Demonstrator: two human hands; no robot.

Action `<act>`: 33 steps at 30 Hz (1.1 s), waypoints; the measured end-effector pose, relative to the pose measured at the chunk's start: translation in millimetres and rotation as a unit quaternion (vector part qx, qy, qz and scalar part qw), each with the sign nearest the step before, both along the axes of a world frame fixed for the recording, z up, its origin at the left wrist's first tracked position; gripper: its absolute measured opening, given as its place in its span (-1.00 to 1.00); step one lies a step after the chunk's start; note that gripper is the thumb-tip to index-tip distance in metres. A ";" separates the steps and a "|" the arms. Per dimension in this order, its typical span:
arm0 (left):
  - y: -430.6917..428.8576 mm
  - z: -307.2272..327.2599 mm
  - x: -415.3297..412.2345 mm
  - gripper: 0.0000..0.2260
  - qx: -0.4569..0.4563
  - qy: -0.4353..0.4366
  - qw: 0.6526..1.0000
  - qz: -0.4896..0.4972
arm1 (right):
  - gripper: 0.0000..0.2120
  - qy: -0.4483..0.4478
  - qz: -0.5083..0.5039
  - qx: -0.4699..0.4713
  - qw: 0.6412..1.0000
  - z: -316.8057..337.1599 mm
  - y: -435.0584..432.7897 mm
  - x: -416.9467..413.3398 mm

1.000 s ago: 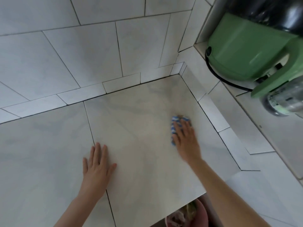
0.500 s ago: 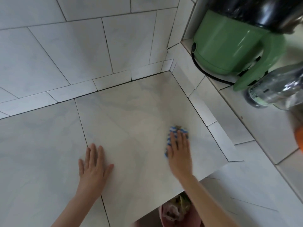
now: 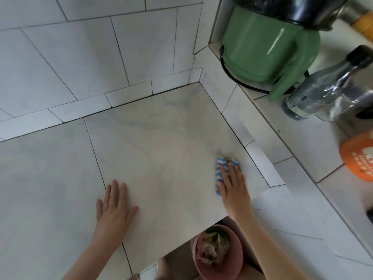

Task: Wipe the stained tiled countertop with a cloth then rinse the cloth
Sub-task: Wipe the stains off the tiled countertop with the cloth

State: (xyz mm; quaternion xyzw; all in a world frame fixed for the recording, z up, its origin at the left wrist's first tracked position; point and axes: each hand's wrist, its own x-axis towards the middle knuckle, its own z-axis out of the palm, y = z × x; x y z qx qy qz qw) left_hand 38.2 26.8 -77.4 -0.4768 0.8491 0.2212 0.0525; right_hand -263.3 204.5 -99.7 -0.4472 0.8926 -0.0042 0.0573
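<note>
Wiping step: your right hand (image 3: 232, 186), fingers straight, presses the cloth (image 3: 221, 165) onto the tabletop (image 3: 161, 138), left hand (image 3: 115, 207) flat and released; the next stroke probably calls for steady downward pressure.

cloth (image 3: 220, 169) mostly hidden under right hand (image 3: 234, 187); orange container (image 3: 358, 158) cut by right edge; pink bin (image 3: 238, 265) contents blurred
</note>
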 end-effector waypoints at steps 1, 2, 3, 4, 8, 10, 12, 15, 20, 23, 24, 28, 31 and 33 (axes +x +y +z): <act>0.9 1.9 -1.0 -0.28 -0.001 -0.004 1.000 0.001 | -0.48 -0.003 -0.024 0.006 1.000 0.1 11.7 -13.2; 2.1 3.5 -1.9 -0.33 0.004 -0.009 1.000 0.002 | -0.45 -0.002 -0.042 0.015 0.999 -0.6 24.2 -24.5; 3.3 4.5 -2.4 -0.36 0.011 -0.009 1.000 0.002 | -0.41 -0.001 -0.053 0.029 0.998 -2.5 36.5 -33.3; 4.4 6.1 -2.9 -0.37 0.014 -0.008 1.000 0.003 | -0.38 0.004 -0.058 0.039 0.998 -4.9 47.9 -38.6; 9.0 8.1 -2.3 -0.36 0.018 -0.005 1.000 0.004 | -0.53 0.020 -0.079 0.054 0.995 -4.5 55.8 -24.0; 11.1 8.4 -2.8 -0.35 0.021 -0.004 1.000 0.004 | -0.53 0.038 -0.087 0.052 0.994 -6.8 46.8 -5.5; 12.0 8.5 -3.6 -0.35 0.022 -0.006 1.000 0.005 | -0.46 0.023 -0.096 0.062 0.993 -9.9 38.3 22.5; 13.2 6.1 -3.6 -0.35 0.018 -0.009 1.000 0.003 | -0.48 -0.020 -0.069 0.032 0.997 -14.1 29.3 79.8; 12.8 2.1 -0.5 -0.21 -0.003 -0.015 1.000 -0.001 | -0.51 -0.089 0.013 -0.043 0.995 5.0 14.5 174.0; 13.3 3.1 -3.0 -0.31 -0.002 -0.016 1.000 0.004 | -0.52 -0.098 0.037 -0.054 0.993 12.3 17.1 174.5; 13.4 3.6 -4.0 -0.34 0.001 -0.017 1.000 0.005 | -0.52 -0.098 0.044 -0.051 0.993 12.1 20.0 167.1; 14.7 4.9 -5.0 -0.37 0.004 -0.011 1.000 0.008 | -0.51 -0.067 0.011 -0.013 0.998 2.7 35.4 111.2; 14.5 3.6 -2.6 -0.36 0.006 -0.008 1.000 0.007 | -0.44 -0.011 -0.039 0.060 0.997 -8.0 53.4 47.1; 14.1 2.3 -1.4 -0.35 0.008 -0.010 1.000 0.004 | -0.57 0.030 -0.056 0.065 0.996 -8.2 62.3 14.8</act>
